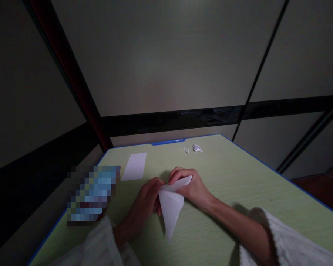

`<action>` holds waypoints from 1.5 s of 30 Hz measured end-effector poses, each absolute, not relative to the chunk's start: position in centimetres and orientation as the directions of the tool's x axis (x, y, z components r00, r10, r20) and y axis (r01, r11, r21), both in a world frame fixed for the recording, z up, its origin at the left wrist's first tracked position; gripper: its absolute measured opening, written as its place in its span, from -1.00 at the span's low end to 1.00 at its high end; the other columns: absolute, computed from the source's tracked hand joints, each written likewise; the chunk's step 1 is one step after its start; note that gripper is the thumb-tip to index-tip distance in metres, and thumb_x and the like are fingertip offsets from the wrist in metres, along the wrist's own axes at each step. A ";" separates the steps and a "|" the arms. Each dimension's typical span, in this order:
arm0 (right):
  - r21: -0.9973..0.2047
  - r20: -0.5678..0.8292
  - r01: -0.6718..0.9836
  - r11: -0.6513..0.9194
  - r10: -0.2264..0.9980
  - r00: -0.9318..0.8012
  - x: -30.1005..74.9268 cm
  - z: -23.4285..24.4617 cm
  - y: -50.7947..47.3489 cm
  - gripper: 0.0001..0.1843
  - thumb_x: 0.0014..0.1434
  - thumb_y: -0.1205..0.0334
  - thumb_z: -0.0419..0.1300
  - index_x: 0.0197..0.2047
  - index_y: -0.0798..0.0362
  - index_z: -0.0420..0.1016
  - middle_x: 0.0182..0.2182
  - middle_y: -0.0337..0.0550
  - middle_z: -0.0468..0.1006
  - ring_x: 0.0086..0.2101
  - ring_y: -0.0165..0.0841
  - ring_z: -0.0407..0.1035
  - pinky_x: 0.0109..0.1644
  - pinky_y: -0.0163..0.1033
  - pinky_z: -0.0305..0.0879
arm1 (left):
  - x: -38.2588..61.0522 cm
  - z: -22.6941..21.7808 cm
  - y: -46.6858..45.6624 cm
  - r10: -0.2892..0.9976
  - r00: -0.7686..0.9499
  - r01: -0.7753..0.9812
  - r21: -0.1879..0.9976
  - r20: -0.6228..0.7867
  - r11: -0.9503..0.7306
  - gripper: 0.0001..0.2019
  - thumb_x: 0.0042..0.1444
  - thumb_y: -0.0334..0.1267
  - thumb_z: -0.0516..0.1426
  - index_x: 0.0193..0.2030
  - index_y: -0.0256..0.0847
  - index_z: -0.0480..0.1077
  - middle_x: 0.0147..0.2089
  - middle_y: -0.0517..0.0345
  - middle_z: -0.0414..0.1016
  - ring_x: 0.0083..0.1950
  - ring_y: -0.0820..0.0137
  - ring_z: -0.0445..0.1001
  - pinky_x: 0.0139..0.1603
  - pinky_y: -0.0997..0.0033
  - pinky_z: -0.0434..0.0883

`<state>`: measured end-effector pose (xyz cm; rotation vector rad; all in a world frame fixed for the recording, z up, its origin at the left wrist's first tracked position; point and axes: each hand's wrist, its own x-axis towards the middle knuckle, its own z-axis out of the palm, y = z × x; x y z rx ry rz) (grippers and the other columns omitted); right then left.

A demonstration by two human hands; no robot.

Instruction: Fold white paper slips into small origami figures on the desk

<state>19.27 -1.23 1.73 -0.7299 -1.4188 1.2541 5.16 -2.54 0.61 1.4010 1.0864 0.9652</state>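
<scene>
A folded sheet of white paper point(171, 208) is held between my two hands above the table, one pointed end hanging down toward me. My left hand point(151, 194) pinches its left edge near the top. On the other side, my right hand point(190, 184) grips the upper right flap, fingers behind and thumb partly covered by the paper. Several layers meet at the top, but the inner folds are hidden.
The pale green table point(238, 184) has a blue rim. A flat white sheet point(134, 166) lies at the back left, beside a blurred-out rectangular object point(94, 194). Thin paper strips point(186, 149) and a small folded paper piece point(197, 148) lie at the back. Cabinet panels point(169, 55) stand behind.
</scene>
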 end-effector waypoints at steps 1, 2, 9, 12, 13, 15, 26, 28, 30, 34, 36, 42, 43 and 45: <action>-0.946 0.300 -0.188 0.265 0.934 -0.192 19.2 1.8 -1.2 -0.92 -0.32 0.43 0.24 -0.65 0.16 0.39 -0.56 -0.25 0.35 -0.53 -0.51 0.21 -0.51 -0.41 0.08 | 5.2 0.7 -2.6 0.966 0.259 0.077 0.996 0.012 -0.033 -0.66 -0.04 0.03 -0.13 -0.38 -0.24 0.17 -0.73 0.37 0.17 -0.78 0.60 0.13 -0.80 0.64 0.00; -0.948 0.284 -0.182 0.260 0.951 -0.121 19.2 1.8 -1.2 -0.91 -0.32 0.40 0.25 -0.66 0.16 0.38 -0.57 -0.26 0.35 -0.54 -0.51 0.21 -0.51 -0.41 0.08 | 5.2 0.8 -2.7 0.963 0.268 0.062 0.997 0.037 -0.055 -0.65 -0.07 0.03 -0.09 -0.28 -0.22 0.13 -0.63 0.31 0.25 -0.73 0.58 0.19 -0.79 0.64 0.03; -0.967 0.132 -0.214 0.136 0.991 0.033 19.1 1.8 -1.2 -0.80 -0.20 0.22 0.20 -0.65 0.21 0.38 -0.74 -0.33 0.26 -0.68 -0.57 0.07 -0.63 -0.42 -0.07 | 5.7 -0.1 -4.2 0.965 0.207 0.353 0.908 0.160 -0.226 -0.22 -0.28 -0.33 0.18 0.10 -0.09 -0.13 0.02 -0.04 0.18 -0.19 0.30 0.33 -0.37 0.42 0.32; -0.951 0.098 -0.292 0.099 0.995 0.018 19.0 1.6 -1.2 -0.78 -0.20 0.20 0.20 -0.65 0.22 0.40 -0.74 -0.31 0.29 -0.68 -0.57 0.08 -0.61 -0.42 -0.07 | 5.6 -0.4 -4.2 0.968 0.156 0.380 0.893 0.195 -0.241 -0.37 -0.11 -0.27 0.07 0.13 -0.15 -0.10 0.07 -0.07 0.15 -0.09 0.25 0.29 -0.23 0.33 0.30; -0.944 0.084 -0.319 0.086 0.996 0.020 19.0 1.6 -1.1 -0.79 -0.21 0.21 0.21 -0.64 0.23 0.40 -0.73 -0.29 0.31 -0.68 -0.57 0.09 -0.60 -0.41 -0.06 | 5.5 -0.3 -4.1 0.968 0.142 0.376 0.893 0.209 -0.248 -0.41 -0.08 -0.26 0.05 0.13 -0.16 -0.07 0.07 -0.06 0.16 -0.08 0.25 0.28 -0.21 0.32 0.29; -0.926 0.059 -0.373 0.063 0.998 0.023 19.0 1.5 -1.0 -0.80 -0.21 0.22 0.21 -0.62 0.23 0.42 -0.71 -0.27 0.36 -0.67 -0.56 0.12 -0.58 -0.41 -0.04 | 5.3 -0.1 -3.9 0.966 0.108 0.360 0.896 0.237 -0.260 -0.46 -0.05 -0.24 0.02 0.11 -0.18 0.00 0.03 -0.03 0.22 -0.11 0.27 0.31 -0.23 0.36 0.30; -0.915 -0.023 -0.403 -0.015 1.000 0.016 19.3 1.3 -0.6 -0.80 -0.25 0.23 0.24 -0.52 0.21 0.45 -0.69 -0.22 0.43 -0.64 -0.50 0.22 -0.56 -0.40 0.03 | 4.7 2.1 -2.8 0.972 -0.143 0.306 0.942 0.187 -0.136 -0.67 -0.08 -0.16 -0.01 -0.76 -0.23 0.25 -0.79 0.25 0.21 -0.72 0.49 0.18 -0.68 0.51 0.14; -0.919 -0.025 -0.394 -0.020 1.000 0.007 19.4 1.2 -0.5 -0.79 -0.23 0.22 0.23 -0.53 0.22 0.45 -0.70 -0.23 0.42 -0.65 -0.52 0.21 -0.57 -0.41 0.01 | 4.6 2.4 -2.7 0.973 -0.176 0.249 0.963 0.152 -0.105 -0.69 -0.10 -0.15 -0.01 -0.76 -0.23 0.23 -0.78 0.25 0.24 -0.72 0.49 0.18 -0.68 0.52 0.14; -0.921 -0.030 -0.388 -0.029 1.000 -0.003 19.4 1.2 -0.5 -0.79 -0.23 0.20 0.22 -0.54 0.22 0.45 -0.72 -0.24 0.41 -0.66 -0.53 0.20 -0.58 -0.42 0.00 | 4.6 2.5 -2.7 0.972 -0.204 0.199 0.977 0.115 -0.074 -0.70 -0.10 -0.14 -0.01 -0.74 -0.23 0.24 -0.77 0.26 0.24 -0.72 0.50 0.17 -0.68 0.52 0.14; -0.925 -0.041 -0.377 -0.044 0.999 -0.016 19.4 1.3 -0.6 -0.77 -0.22 0.18 0.21 -0.55 0.22 0.45 -0.72 -0.25 0.40 -0.67 -0.54 0.18 -0.60 -0.43 -0.03 | 4.5 2.5 -2.6 0.972 -0.217 0.166 0.985 0.087 -0.051 -0.68 -0.08 -0.10 -0.02 -0.71 -0.24 0.24 -0.75 0.26 0.25 -0.71 0.49 0.19 -0.68 0.52 0.15; -0.926 -0.040 -0.375 -0.045 0.999 -0.021 19.4 1.4 -0.6 -0.76 -0.23 0.17 0.21 -0.55 0.22 0.44 -0.72 -0.26 0.39 -0.67 -0.54 0.17 -0.60 -0.43 -0.05 | 4.5 2.5 -2.5 0.971 -0.222 0.190 0.981 0.084 -0.042 -0.66 -0.06 -0.11 -0.04 -0.73 -0.24 0.24 -0.76 0.25 0.26 -0.70 0.48 0.20 -0.67 0.51 0.15; -0.925 -0.042 -0.376 -0.055 0.998 -0.042 19.3 1.4 -0.8 -0.77 -0.23 0.17 0.21 -0.56 0.21 0.42 -0.72 -0.26 0.39 -0.67 -0.54 0.16 -0.61 -0.43 -0.04 | 4.4 3.1 -2.7 0.948 -0.301 0.320 0.948 0.106 -0.004 -0.60 -0.04 -0.11 -0.08 -0.81 -0.21 0.14 -0.84 0.30 0.14 -0.75 0.51 0.14 -0.69 0.53 0.10; -0.926 -0.039 -0.375 -0.051 0.998 -0.042 19.3 1.4 -0.8 -0.77 -0.23 0.18 0.21 -0.56 0.21 0.42 -0.72 -0.26 0.39 -0.67 -0.54 0.16 -0.61 -0.43 -0.04 | 4.3 3.2 -2.6 0.942 -0.317 0.343 0.939 0.109 0.007 -0.60 -0.05 -0.10 -0.08 -0.82 -0.21 0.13 -0.85 0.31 0.12 -0.76 0.52 0.12 -0.70 0.53 0.08; -0.932 -0.035 -0.360 -0.049 0.998 -0.045 19.4 1.5 -0.7 -0.79 -0.25 0.20 0.21 -0.57 0.21 0.41 -0.72 -0.26 0.39 -0.68 -0.55 0.16 -0.60 -0.42 -0.02 | 4.1 3.3 -2.5 0.932 -0.341 0.378 0.926 0.120 0.020 -0.61 -0.07 -0.08 -0.06 -0.81 -0.21 0.12 -0.85 0.33 0.09 -0.76 0.52 0.10 -0.71 0.53 0.05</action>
